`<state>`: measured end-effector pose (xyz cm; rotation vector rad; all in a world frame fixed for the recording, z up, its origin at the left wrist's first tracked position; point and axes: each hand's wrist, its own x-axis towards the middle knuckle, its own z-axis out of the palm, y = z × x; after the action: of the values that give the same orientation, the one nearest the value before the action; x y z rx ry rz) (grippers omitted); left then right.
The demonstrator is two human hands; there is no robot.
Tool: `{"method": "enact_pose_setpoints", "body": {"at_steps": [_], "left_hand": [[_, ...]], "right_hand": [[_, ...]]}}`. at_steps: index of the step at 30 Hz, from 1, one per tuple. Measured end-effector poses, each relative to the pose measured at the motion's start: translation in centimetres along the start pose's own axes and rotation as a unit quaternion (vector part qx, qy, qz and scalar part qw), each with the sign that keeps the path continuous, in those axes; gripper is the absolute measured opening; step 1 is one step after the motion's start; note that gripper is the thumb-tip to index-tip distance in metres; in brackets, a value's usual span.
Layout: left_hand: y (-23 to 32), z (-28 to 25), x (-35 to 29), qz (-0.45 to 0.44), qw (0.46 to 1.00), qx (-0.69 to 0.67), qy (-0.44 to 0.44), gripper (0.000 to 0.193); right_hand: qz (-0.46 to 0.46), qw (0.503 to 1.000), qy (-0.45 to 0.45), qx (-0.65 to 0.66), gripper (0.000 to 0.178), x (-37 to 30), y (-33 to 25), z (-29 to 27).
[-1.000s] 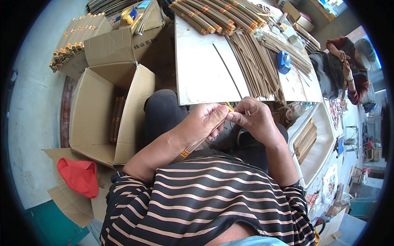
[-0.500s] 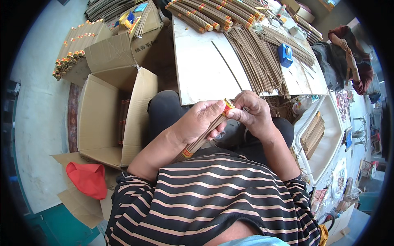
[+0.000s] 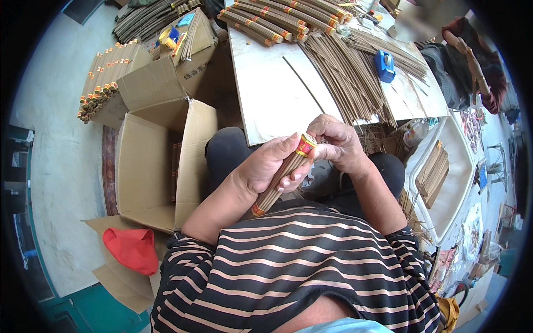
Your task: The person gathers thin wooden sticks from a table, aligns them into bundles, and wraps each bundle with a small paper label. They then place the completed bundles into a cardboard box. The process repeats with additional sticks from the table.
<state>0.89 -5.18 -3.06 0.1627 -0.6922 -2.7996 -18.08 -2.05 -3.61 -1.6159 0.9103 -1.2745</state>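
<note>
My left hand (image 3: pixel 271 164) is wrapped round a bundle of brown incense sticks (image 3: pixel 273 190), held at a slant over my lap. Red and gold paper bands circle it: one band (image 3: pixel 306 145) at the upper end, another band (image 3: pixel 258 210) at the lower end near my striped shirt. My right hand (image 3: pixel 340 145) pinches the upper band at its right edge between thumb and fingers. The cut stick ends show as a pale round face at the top. Part of the right fingertips is hidden behind the band.
A white table (image 3: pixel 266 83) ahead bears loose incense sticks (image 3: pixel 347 77), banded bundles (image 3: pixel 266 25) and a blue tape dispenser (image 3: pixel 384 66). An open cardboard box (image 3: pixel 147 166) stands left, a red cloth (image 3: pixel 130 251) beside it. To the right are a white tub (image 3: pixel 452 188) and another person (image 3: pixel 474 61).
The view has shifted slightly. The bundle's upper end has turned so its round face shows more, and my right fingers have moved a little along the band.
</note>
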Motion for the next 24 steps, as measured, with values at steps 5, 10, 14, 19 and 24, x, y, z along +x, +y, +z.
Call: {"method": "enact_pose_setpoints", "body": {"at_steps": [5, 10, 14, 19, 24], "left_hand": [[-0.1, -0.1, 0.1, -0.016, 0.999, -0.042, -0.029, 0.042], [-0.4, 0.3, 0.0, -0.026, 0.997, -0.061, -0.042, 0.042], [-0.6, 0.8, -0.1, -0.026, 0.999, -0.039, -0.015, 0.047], [-0.7, 1.0, -0.5, -0.028, 0.997, -0.048, -0.046, 0.045], [0.6, 2.1, -1.4, -0.001, 1.000, 0.008, -0.019, 0.048]], "right_hand": [[0.009, 0.999, -0.028, -0.012, 0.030, -0.4, -0.8, -0.6], [-0.008, 1.000, -0.022, 0.015, 0.025, -0.6, -1.2, -0.5], [-0.012, 0.999, -0.029, 0.029, 0.025, -0.9, -1.3, -0.5], [-0.002, 0.998, -0.031, 0.060, 0.023, -1.4, -1.5, 0.0], [0.048, 0.984, 0.039, 0.165, 0.022, -1.9, -2.7, 0.8]]}}
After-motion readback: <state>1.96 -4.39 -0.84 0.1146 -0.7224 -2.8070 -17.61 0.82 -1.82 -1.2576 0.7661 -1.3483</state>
